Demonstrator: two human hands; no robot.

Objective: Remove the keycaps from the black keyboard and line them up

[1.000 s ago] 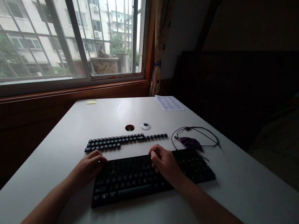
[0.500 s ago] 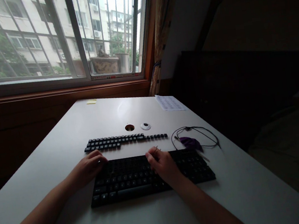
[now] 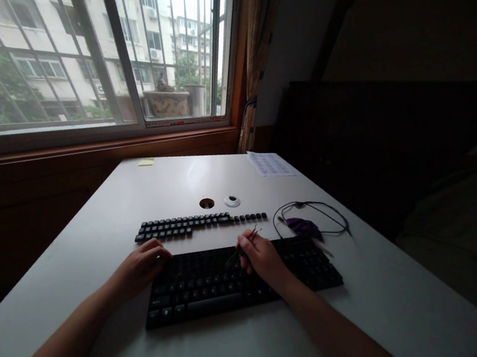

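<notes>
On the pale surface (image 3: 98, 244) in the head view, a black keyboard (image 3: 215, 303) is lying across the middle, with loose keycaps (image 3: 185, 221) standing in lines just beyond it and a purple item (image 3: 304, 228) sitting near its far right part. The right hand (image 3: 255, 252) is working over the keyboard, pinching a thin wire tool (image 3: 254, 232) whose prongs are jutting up and away while its other end is angling down toward the keyboard. The left hand (image 3: 150, 257) is resting at the far left corner, fingers curled; I cannot tell whether it is grasping the edge or only leaning there. The step in hand seems to be handling the tool above the keyboard, and the next move is probably calling for careful aim at one spot, with the left hand steadying the corner
</notes>
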